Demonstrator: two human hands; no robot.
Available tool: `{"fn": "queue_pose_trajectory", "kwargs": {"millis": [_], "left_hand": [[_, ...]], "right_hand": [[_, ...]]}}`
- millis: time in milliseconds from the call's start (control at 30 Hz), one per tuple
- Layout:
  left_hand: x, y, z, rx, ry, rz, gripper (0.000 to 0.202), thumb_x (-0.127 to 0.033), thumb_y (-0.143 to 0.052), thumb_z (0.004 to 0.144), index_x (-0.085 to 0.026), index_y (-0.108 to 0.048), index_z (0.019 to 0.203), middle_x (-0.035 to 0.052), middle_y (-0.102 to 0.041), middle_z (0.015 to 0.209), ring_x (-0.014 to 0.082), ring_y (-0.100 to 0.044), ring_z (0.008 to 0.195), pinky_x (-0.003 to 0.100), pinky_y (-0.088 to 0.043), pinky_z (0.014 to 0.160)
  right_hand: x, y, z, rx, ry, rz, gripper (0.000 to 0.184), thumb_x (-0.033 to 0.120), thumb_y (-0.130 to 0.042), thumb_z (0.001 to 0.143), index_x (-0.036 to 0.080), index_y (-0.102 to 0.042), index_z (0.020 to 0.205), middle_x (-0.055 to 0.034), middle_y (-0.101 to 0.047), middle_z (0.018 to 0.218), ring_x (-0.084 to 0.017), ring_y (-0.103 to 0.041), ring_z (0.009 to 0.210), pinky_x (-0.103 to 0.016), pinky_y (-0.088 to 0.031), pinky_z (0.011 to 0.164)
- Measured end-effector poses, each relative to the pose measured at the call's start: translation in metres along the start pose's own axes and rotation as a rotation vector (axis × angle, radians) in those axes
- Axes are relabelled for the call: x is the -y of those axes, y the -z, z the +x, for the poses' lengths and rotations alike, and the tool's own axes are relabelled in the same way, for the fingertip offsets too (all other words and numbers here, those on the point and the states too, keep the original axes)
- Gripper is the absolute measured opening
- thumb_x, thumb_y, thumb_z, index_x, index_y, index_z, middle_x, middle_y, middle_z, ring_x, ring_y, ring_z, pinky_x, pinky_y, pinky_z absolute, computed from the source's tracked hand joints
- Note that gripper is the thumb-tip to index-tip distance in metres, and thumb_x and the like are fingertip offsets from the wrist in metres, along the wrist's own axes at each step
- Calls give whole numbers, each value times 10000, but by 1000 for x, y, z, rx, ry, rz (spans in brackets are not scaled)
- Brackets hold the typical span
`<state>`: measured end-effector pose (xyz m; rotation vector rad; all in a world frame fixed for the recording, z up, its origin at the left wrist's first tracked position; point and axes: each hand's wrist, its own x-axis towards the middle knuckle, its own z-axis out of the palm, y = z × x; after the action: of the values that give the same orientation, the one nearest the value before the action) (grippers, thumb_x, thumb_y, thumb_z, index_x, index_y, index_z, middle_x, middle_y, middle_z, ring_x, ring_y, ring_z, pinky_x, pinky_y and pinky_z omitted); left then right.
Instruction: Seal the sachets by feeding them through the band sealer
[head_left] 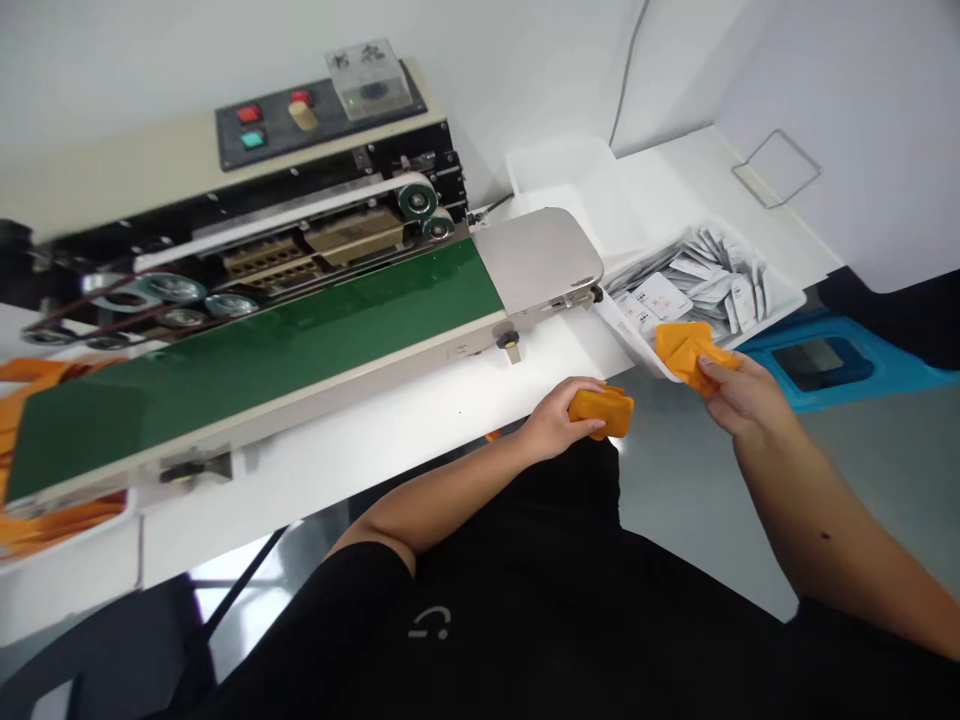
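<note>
My left hand (559,418) is closed around an orange pouch (604,411) just off the front edge of the white table (390,430). My right hand (739,393) pinches a second orange pouch (684,347) beside the near rim of a white bin (780,300) filled with several small white sachets (697,280). Both hands are close together, right of the sealing machine.
A band sealer with a green conveyor belt (247,350) and a control panel (292,120) fills the left of the table. Orange pouches (45,520) pile at its left end. A blue stool (832,365) stands on the floor at right. An empty white tray (570,180) sits behind the bin.
</note>
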<state>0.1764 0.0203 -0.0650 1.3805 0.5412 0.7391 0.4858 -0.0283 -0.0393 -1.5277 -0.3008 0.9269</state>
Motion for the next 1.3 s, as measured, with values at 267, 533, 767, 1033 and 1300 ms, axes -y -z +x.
{"fn": "queue_pose_trajectory", "kwargs": {"millis": [267,533,767,1033,1300], "left_hand": [[2,23,-50,-31,-89,101,451,-343,-856,891,-262,-670,1294,132,-641,1436,321,-601,1387,560,-454,1196],[0,39,-70,-55,-90,110,451,-327,-856,892,-268,-672,1300,130,-639,1429,319,-593,1392,562,-448,1196],[-14,56,-91,-151,-10,64,437,-370,-865,884,-238,-683,1259,145,-628,1429,317,-614,1349,519,-501,1138],[-36,73,-110,-257,157,-260,570,-375,-943,801,-204,-634,1249,105,-698,1254,210,-698,1047,337,-603,873],[-73,79,-119,-349,62,-412,816,-360,-957,786,-306,-499,1459,73,-719,1255,228,-723,1109,360,-608,938]], "right_hand": [[-21,-43,-16,-16,34,75,326,185,-906,771,216,-585,814,-23,-721,885,-134,-748,807,-240,-663,725],[-12,-29,-20,14,43,138,239,127,-871,794,188,-648,858,-58,-748,968,-149,-760,875,-273,-646,795],[17,11,-17,-225,197,215,247,-67,-611,863,166,-672,809,-103,-749,968,-173,-784,896,-327,-635,831],[-18,-51,-116,228,178,286,330,220,-959,727,196,-700,931,-25,-734,958,-135,-742,872,-264,-647,823],[-53,-147,-169,379,119,178,378,305,-930,817,238,-748,1141,-45,-782,1177,-172,-768,1053,-339,-639,989]]}}
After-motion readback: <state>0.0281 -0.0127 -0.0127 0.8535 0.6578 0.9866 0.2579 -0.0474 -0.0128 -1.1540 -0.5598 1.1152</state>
